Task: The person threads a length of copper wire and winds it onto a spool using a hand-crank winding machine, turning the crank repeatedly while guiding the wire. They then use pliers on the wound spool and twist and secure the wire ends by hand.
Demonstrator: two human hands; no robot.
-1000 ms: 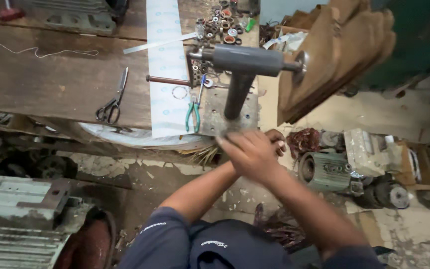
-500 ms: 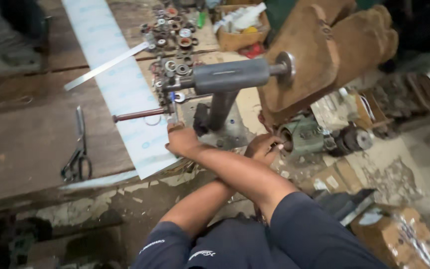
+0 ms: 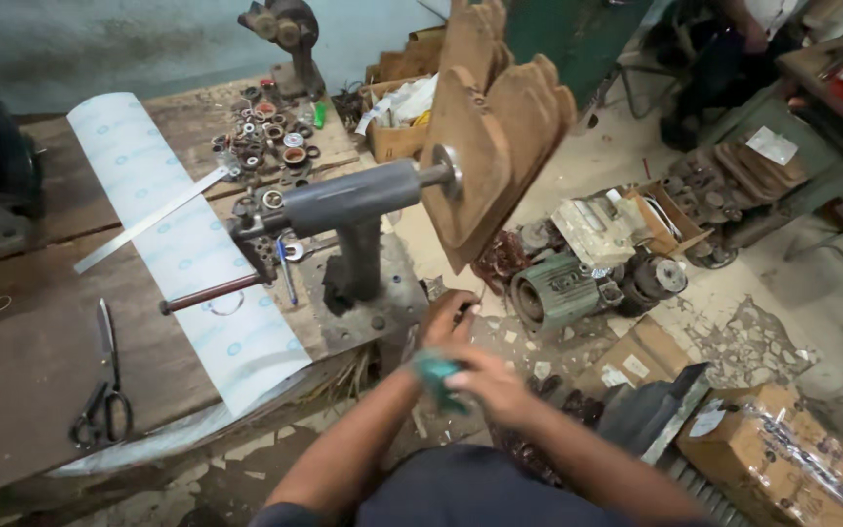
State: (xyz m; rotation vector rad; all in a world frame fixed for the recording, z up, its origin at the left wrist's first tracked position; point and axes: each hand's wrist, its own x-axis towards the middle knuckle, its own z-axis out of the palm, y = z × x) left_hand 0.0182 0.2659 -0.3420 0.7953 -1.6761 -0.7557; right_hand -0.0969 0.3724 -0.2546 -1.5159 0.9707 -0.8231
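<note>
Both hands met low in the view, just off the bench's (image 3: 41, 381) near edge. The right hand (image 3: 490, 385) was blurred with motion, its grip closed loosely over a small teal object (image 3: 438, 374) — too smeared to tell its kind. The left hand (image 3: 449, 317) sat at about eleven o'clock from the right one, its fingers curled near the corner of the metal base plate (image 3: 382, 312); whether its grip held anything could not be told.

At twelve o'clock from the hands stood a grey winding machine (image 3: 348, 210) bolted to that plate, its horizontal barrel carrying a shaft to the right. On the shaft hung a set of stepped wooden formers (image 3: 490, 146), tilted and reaching out past the bench edge. From the machine's left end a dark crank handle (image 3: 212, 293) stretched toward eight o'clock.

A long sheet of white insulating paper (image 3: 178, 254) lay across the bench, running from eleven o'clock down toward six, with a metal ruler (image 3: 153, 220) laid slantwise over it. A pair of scissors (image 3: 104, 390) rested at nine o'clock from the hands, well apart from the paper's edge. A scatter of bearings and rings (image 3: 270, 137) sat at the far side of the bench, beside a cardboard box (image 3: 392, 122).

On the floor at two o'clock from the hands lay a green electric motor (image 3: 553, 293) — near it, other motor parts and a brown carton (image 3: 782, 459) at four o'clock.
</note>
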